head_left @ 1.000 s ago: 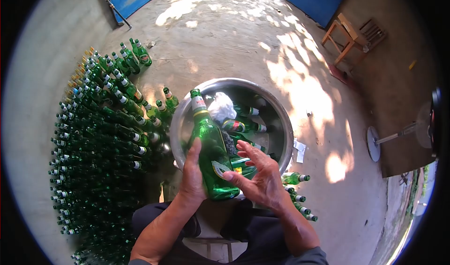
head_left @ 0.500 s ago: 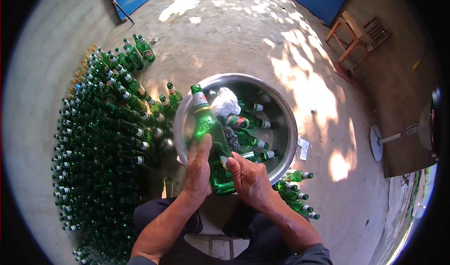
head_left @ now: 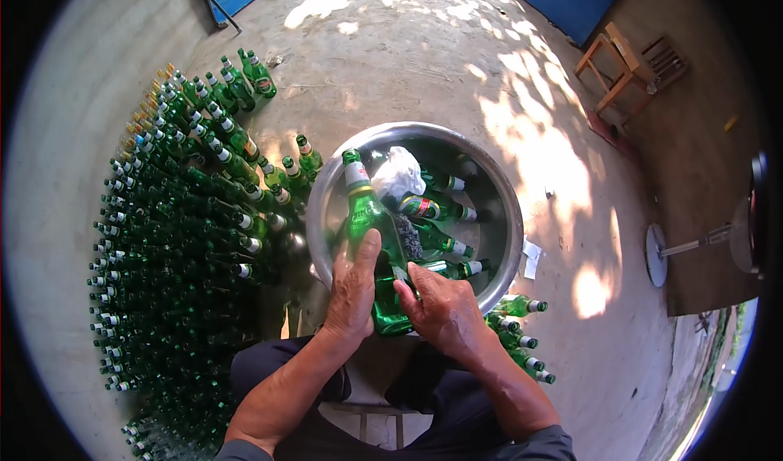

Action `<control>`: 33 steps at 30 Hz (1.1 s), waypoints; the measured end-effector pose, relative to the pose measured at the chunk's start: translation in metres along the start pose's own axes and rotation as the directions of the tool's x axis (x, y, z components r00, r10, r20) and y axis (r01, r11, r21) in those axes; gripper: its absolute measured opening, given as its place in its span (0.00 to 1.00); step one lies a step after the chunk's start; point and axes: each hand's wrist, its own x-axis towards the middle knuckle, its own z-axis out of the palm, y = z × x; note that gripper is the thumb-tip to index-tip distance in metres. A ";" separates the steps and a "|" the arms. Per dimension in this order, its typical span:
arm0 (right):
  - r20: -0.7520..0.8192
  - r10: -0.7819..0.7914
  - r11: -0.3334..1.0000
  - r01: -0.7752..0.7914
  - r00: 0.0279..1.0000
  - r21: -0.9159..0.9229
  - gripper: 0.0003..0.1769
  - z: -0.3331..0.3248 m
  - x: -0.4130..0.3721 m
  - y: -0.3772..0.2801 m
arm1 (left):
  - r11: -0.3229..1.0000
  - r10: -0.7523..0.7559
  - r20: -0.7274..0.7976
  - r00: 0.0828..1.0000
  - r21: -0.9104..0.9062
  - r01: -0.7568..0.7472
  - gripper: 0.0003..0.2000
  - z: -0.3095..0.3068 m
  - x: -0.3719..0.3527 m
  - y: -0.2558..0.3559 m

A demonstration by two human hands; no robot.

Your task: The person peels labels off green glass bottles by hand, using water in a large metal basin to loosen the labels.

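A green glass beer bottle [head_left: 369,214] is tilted over the near rim of a metal basin [head_left: 512,208], its neck pointing away from me. My left hand [head_left: 354,285] is closed around the bottle's left side, thumb lying along the glass. At the lower right side of the bottle, my right hand [head_left: 444,302] has its thumb and bent forefinger against the glass beside a small pale label patch; its other fingers are partly hidden. In the basin's water lie several green bottles [head_left: 440,239], a white crumpled bag or cloth [head_left: 398,174] and a dark scrubber-like piece [head_left: 408,237].
Many green bottles [head_left: 175,257] stand packed on the floor at left. Several more bottles [head_left: 515,339] lie right of the basin. White paper scraps [head_left: 531,259] are on the concrete. A wooden chair [head_left: 620,65] and a fan on a stand [head_left: 693,241] are at right.
The view has shifted slightly. My right thumb has moved a little away from the bottle's label patch, and less of that patch shows. My left hand keeps its hold on the bottle.
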 end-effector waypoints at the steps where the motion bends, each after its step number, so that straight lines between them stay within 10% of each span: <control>1: 0.003 0.003 1.000 -0.003 1.000 -0.004 0.18 0.001 0.000 0.000 | 1.000 0.012 -0.011 1.000 0.016 -0.012 0.18 0.000 0.000 -0.001; 33: -0.031 0.074 0.997 -0.073 0.997 0.033 0.06 0.008 -0.001 -0.003 | 0.984 0.015 -0.030 0.999 0.176 -0.010 0.28 -0.009 -0.002 0.000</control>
